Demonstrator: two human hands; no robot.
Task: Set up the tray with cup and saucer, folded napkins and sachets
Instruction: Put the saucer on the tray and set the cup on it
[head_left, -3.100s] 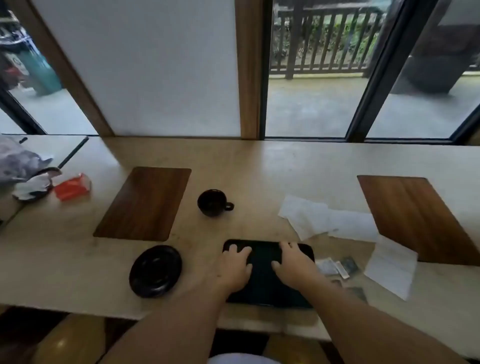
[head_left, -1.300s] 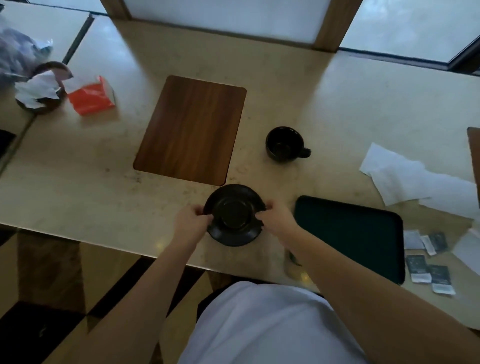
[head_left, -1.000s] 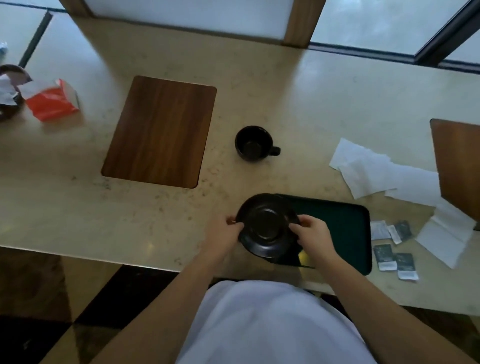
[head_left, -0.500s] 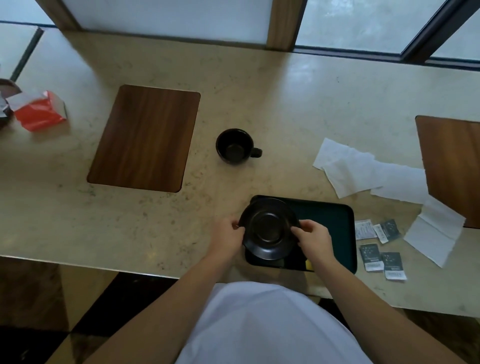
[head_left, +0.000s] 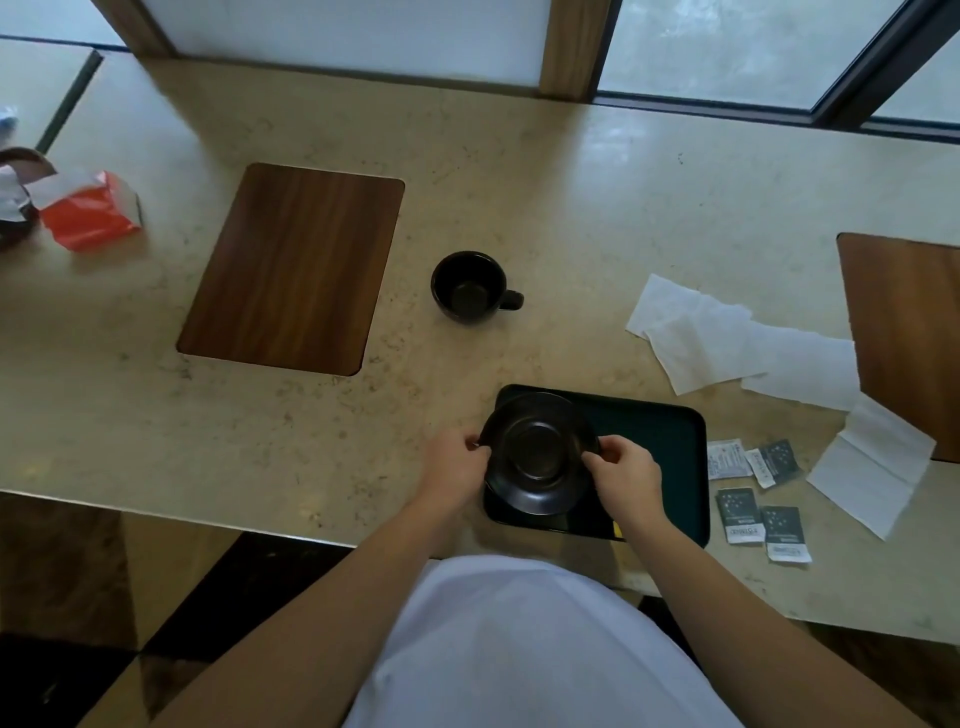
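Saucer (head_left: 537, 457) sits over the left end of the tray (head_left: 660, 441), held by both hands at opposite edges of its rim. Whether it already rests on the tray floor or hangs just above it cannot be told from this angle. The left hand (head_left: 457, 467) pinches the left rim between thumb and fingers; the right hand (head_left: 623, 475) pinches the right rim the same way.

It looks like dark glazed ceramic: stiff, fairly light, likely slick at the glaze and liable to chip if it knocks the tray wall. The rim is the sensible place to hold it, as here, with a grip on each side so that it stays level. It should probably go down flat, one edge not leading, and be let go only once it sits steady.

The cup (head_left: 470, 288) stands on the counter (head_left: 519, 171) beyond the tray, well apart from it, upright, handle to the right. It seems empty and of the same ware, so the handle or the body would serve for a grip.

Napkins (head_left: 727, 348) lie unfolded to the right of the tray; thin and limp, they will need creasing flat. The sachets (head_left: 753, 493) lie just beside the tray's right end, small, flat and light, best picked up by an edge.
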